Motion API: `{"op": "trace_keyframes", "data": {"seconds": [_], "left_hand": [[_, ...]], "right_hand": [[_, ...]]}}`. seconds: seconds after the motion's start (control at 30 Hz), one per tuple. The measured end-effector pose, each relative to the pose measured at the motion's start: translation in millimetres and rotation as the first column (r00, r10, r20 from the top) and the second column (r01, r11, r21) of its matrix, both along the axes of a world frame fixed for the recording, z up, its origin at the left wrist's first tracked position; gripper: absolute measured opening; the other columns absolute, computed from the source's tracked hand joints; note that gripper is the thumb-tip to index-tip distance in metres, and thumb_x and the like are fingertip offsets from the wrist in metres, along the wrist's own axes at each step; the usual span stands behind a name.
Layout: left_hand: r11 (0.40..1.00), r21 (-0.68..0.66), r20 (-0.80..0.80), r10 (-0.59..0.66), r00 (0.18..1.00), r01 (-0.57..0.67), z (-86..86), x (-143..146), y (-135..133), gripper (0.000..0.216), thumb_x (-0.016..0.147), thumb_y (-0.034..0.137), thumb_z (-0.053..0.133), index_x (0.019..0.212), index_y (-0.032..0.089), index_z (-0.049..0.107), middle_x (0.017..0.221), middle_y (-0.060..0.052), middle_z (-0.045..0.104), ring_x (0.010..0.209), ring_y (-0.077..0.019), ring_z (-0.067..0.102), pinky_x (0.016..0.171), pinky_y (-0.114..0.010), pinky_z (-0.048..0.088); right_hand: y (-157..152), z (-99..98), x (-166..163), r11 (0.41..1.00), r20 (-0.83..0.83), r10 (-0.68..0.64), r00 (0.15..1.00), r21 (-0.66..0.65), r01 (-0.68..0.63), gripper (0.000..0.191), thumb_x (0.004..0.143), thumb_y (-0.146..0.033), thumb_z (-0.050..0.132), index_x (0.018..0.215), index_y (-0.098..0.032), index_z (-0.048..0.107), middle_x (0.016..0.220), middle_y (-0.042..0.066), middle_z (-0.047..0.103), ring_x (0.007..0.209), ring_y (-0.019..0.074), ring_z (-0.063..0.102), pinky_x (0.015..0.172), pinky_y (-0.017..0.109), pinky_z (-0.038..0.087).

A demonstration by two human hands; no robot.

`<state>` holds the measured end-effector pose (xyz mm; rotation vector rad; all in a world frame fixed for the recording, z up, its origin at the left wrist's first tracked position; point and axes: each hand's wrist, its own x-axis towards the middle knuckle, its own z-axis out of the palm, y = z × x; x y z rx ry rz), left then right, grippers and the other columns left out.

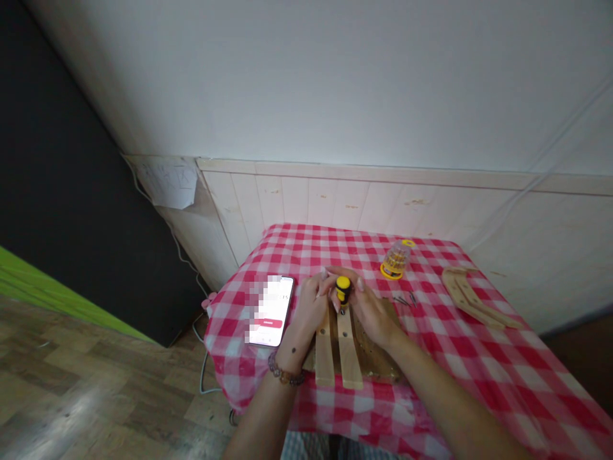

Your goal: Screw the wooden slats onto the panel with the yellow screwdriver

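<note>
A short yellow-and-black screwdriver [343,287] stands upright, its lower end over a hole in the right-hand one of two pale wooden strips [350,358]. My right hand [373,313] is closed around the handle from the right. From the other side my left hand [312,303] has its fingers closed at the screwdriver, partly hiding the shaft. Beside that strip lies the second wooden strip [324,359], with a dark hole in it. Both strips rest on a brown board [376,358]. Whether a screw sits under the tip is too small to tell.
A lit phone [272,313] lies left of my hands on the red-checked tablecloth [335,409]. Behind to the right stands a clear case of yellow-based bits [396,260]. Several screws [406,299] lie near my right hand; curved wooden pieces [472,297] lie farther right.
</note>
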<state>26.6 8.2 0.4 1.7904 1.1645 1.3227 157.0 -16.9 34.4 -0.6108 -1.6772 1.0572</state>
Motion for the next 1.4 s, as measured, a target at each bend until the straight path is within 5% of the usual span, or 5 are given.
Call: {"op": "trace_keyframes", "data": {"seconds": [0.2, 0.47, 0.77, 1.1, 1.4], "left_hand": [[0.999, 0.009, 0.031, 0.044, 0.999, -0.044, -2.4, -1.2, 0.6, 0.029, 0.093, 0.032, 0.046, 0.067, 0.021, 0.055, 0.065, -0.003, 0.06, 0.065, -0.0201, 0.054, 0.061, -0.03, 0.042], [1.0, 0.002, 0.025, 0.018, 1.0, -0.018, 7.4, -3.7, -4.6, 0.03, 0.097, 0.029, 0.042, 0.07, 0.021, 0.055, 0.066, -0.002, 0.06, 0.062, -0.0188, 0.055, 0.057, -0.028, 0.039], [1.0, -0.002, 0.006, 0.004, 1.0, -0.004, 7.1, -2.8, -1.5, 0.037, 0.098, 0.03, 0.039, 0.063, 0.022, 0.05, 0.059, 0.0, 0.054, 0.055, -0.0169, 0.05, 0.056, -0.028, 0.038], [0.995, -0.018, 0.007, 0.101, 0.995, -0.101, -12.6, -4.9, 0.1, 0.021, 0.094, 0.018, 0.039, 0.08, 0.021, 0.054, 0.08, -0.006, 0.061, 0.076, -0.0217, 0.057, 0.07, -0.033, 0.048], [0.991, -0.017, 0.015, 0.132, 0.991, -0.132, -12.8, -6.6, -5.1, 0.021, 0.103, 0.022, 0.036, 0.088, 0.022, 0.052, 0.083, -0.003, 0.056, 0.082, -0.0216, 0.054, 0.076, -0.034, 0.05]], "right_hand": [[0.7, 2.3, 2.2, 0.997, 0.076, -0.062, 0.995, 0.041, 0.059, 0.035, 0.098, -0.057, 0.051, 0.115, -0.029, 0.063, 0.107, 0.006, 0.068, 0.101, 0.0218, 0.065, 0.089, 0.037, 0.054], [6.3, 1.2, 1.2, 0.992, -0.091, -0.128, 0.988, -0.031, 0.125, 0.028, 0.091, -0.049, 0.067, 0.105, -0.03, 0.053, 0.099, 0.002, 0.065, 0.09, 0.019, 0.067, 0.077, 0.035, 0.057], [3.7, 0.9, 2.4, 0.991, 0.044, -0.133, 0.99, 0.007, 0.133, 0.041, 0.099, -0.058, 0.046, 0.127, -0.03, 0.059, 0.095, 0.004, 0.067, 0.075, 0.0174, 0.062, 0.074, 0.035, 0.056], [14.1, 38.6, 11.9, 0.993, 0.309, 0.071, 0.948, 0.065, -0.096, 0.033, 0.102, -0.046, 0.047, 0.121, -0.03, 0.069, 0.117, 0.006, 0.073, 0.108, 0.0209, 0.068, 0.096, 0.041, 0.054], [24.3, 62.7, 11.9, 0.982, 0.442, -0.103, 0.891, 0.188, 0.021, 0.014, 0.091, -0.038, 0.067, 0.098, -0.026, 0.07, 0.098, 0.004, 0.072, 0.095, 0.022, 0.065, 0.09, 0.043, 0.051]]}}
